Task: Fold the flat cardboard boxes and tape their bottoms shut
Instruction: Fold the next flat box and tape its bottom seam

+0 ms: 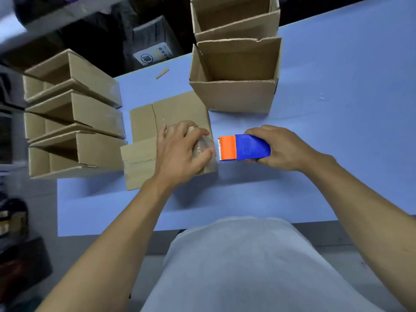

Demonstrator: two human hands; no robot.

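A folded cardboard box [144, 140] stands bottom-up on the blue table [337, 131] in front of me. My left hand [180, 149] presses on its right end, fingers spread over clear tape at the box's right edge. My right hand [279, 147] grips a blue and orange tape dispenser [243, 147] just right of the box, its orange toothed end facing the box edge.
Two open folded boxes [236, 95] stand one behind the other at the back centre. Several folded boxes [74, 122] lie on their sides, stacked at the left. A small cardboard scrap [162, 73] lies near the table's far edge. Dark clutter sits beyond the table.
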